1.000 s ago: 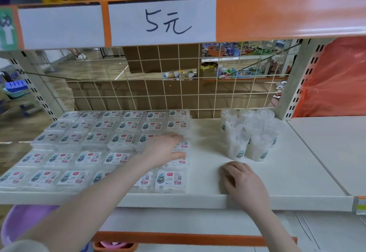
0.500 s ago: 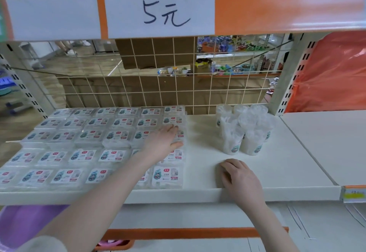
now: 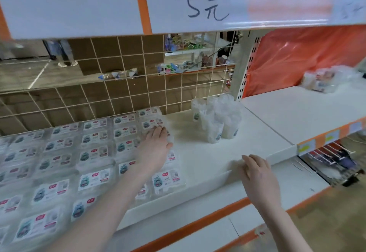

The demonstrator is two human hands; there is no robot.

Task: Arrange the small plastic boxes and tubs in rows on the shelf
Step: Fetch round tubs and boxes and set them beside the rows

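Left hand (image 3: 156,146) flat, pressing boxes (image 3: 93,178) square in rows; right hand (image 3: 257,174) relaxed, bracing on shelf (image 3: 210,164) edge.

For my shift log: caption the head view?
Left hand flat on rowed plastic boxes; right hand at shelf edge, tubs behind.

Left hand (image 3: 156,148) lies flat on the boxes (image 3: 95,152); right hand (image 3: 257,174) rests at the shelf (image 3: 208,158) edge.
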